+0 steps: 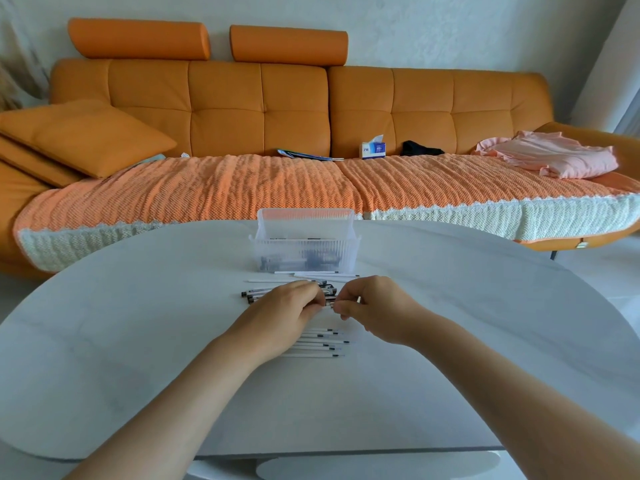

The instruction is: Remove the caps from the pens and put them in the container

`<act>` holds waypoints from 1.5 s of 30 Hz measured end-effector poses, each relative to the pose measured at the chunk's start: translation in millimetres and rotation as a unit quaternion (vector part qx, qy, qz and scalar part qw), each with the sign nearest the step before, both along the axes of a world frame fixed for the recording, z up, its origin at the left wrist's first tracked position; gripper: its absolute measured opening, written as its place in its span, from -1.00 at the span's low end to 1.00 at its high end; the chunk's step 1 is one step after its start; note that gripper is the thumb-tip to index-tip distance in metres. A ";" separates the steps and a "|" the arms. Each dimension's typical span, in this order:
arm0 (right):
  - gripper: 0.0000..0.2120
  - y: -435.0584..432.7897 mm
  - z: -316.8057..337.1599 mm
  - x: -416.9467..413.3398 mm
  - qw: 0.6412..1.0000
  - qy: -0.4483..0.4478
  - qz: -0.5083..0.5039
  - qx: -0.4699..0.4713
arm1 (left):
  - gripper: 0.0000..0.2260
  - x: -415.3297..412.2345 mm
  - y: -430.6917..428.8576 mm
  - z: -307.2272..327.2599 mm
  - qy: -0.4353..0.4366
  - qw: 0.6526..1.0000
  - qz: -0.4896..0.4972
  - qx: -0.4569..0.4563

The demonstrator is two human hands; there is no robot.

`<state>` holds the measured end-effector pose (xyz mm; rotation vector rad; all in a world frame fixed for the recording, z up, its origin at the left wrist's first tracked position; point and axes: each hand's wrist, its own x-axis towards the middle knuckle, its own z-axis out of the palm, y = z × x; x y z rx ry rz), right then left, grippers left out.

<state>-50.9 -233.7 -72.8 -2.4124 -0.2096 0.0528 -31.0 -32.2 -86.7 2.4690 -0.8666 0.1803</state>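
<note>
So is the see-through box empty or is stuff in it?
Not empty: dark pieces show through the ribbed front wall of the clear plastic box, low down. They are too blurred to name.

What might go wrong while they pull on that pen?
The right hand pinches only the end of the pen that the left hand grips, so it may slip free and roll over the table. The left forearm passes over the uncapped pens and may scatter them. The clear container stands near the far edge; a push might topple it.

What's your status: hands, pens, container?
Left hand and right hand both pinch one pen. Clear container behind, dark items inside. Loose pens between forearms; nothing blocking the container.
</note>
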 end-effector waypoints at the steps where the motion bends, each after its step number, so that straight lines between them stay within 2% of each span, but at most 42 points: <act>1: -0.85 -0.9 1.2 -0.1 1.000 -0.005 0.005 -0.018 | -0.93 0.3 0.4 0.0 0.000 1.000 -0.002 0.001; 6: -0.89 -8.3 4.1 7.8 0.997 -0.060 -0.023 -0.033 | -0.92 -1.0 1.0 -2.0 -0.004 0.999 0.002 0.035; 9: -0.88 -11.9 -0.1 11.1 0.993 -0.070 -0.044 -0.084 | -0.93 -1.4 0.1 -2.7 -0.014 0.998 0.007 0.054; 16: -0.86 -5.2 -7.6 14.8 0.987 -0.076 0.000 -0.140 | -0.90 -1.9 4.8 0.2 -0.013 0.998 0.014 0.062; 21: -0.85 -1.2 -9.3 17.2 0.982 -0.081 0.010 -0.173 | -0.86 5.0 9.5 1.7 -0.048 0.997 0.033 0.044; 28: -0.90 0.5 -7.2 16.6 0.987 -0.076 0.003 -0.142 | -0.76 17.7 14.6 -3.8 -0.086 0.994 0.038 0.057; 33: -0.92 -0.7 0.9 17.3 0.996 -0.080 -0.026 -0.033 | -0.73 20.1 13.9 -1.3 -0.135 0.989 0.031 0.059; 37: -0.86 -0.4 8.3 14.6 0.995 -0.095 -0.033 0.024 | -0.78 17.8 12.9 4.1 -0.132 0.989 0.040 0.049; 41: -0.74 1.2 9.1 8.8 0.994 -0.106 0.005 -0.030 | -0.85 10.0 11.9 9.0 -0.071 0.995 0.054 0.037; 45: -0.72 6.0 8.3 5.0 0.992 -0.079 0.043 -0.086 | -0.88 3.1 9.1 10.9 -0.082 0.996 0.036 0.026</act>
